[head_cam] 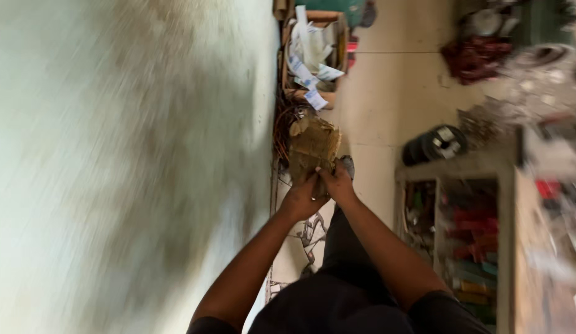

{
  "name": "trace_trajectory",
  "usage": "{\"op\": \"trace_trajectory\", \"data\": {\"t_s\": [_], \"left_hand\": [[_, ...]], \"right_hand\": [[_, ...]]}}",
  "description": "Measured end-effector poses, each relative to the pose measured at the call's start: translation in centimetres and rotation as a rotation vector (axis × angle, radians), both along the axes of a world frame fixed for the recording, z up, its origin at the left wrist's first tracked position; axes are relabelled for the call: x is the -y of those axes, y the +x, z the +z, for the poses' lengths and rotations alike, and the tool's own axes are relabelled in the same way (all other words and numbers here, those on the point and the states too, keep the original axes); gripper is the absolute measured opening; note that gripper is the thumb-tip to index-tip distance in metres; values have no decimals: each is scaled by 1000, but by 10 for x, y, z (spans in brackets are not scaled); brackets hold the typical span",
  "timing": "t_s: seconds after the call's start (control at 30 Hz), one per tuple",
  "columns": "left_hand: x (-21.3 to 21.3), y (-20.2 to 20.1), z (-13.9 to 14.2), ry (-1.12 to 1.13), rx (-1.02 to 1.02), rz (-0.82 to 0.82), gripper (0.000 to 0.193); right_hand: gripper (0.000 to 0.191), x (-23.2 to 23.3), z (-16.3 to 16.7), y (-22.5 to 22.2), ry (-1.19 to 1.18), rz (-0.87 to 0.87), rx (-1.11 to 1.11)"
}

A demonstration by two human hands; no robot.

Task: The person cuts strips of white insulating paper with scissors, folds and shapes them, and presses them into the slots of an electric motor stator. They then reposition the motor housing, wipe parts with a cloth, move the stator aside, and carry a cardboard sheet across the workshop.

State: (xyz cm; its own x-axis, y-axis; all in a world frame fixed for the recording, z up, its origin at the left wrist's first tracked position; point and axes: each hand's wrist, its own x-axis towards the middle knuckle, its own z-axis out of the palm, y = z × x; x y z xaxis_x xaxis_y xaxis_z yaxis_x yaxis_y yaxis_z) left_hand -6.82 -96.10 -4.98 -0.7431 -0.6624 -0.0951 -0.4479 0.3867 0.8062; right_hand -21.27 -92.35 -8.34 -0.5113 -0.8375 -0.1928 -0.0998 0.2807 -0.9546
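Both my hands meet in the middle of the head view on a worn brown piece of cardboard (pixel 313 145), crumpled and torn at the edges. My left hand (pixel 302 196) grips its near edge from the left. From the right, my right hand (pixel 339 184) pinches the same edge. The cardboard is held out in front of me, next to a pale wall (pixel 133 154) that is blurred by motion.
A cardboard box (pixel 313 55) full of white paper slips stands further along the wall, with tangled wires (pixel 285 124) beside it. A black coil (pixel 435 144), a dark red heap (pixel 473 59) and a shelf unit (pixel 467 235) with coloured items stand at right on the tiled floor (pixel 381 105).
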Motion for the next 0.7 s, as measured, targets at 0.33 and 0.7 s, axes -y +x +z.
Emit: {"op": "trace_trajectory", "data": {"t_s": [0.33, 0.7], "left_hand": [[322, -88, 57, -546, 320, 178, 39], [308, -24, -18, -585, 775, 123, 37]], "right_hand": [[45, 404, -184, -167, 141, 125, -159], [31, 581, -372, -159, 320, 91, -227]]}}
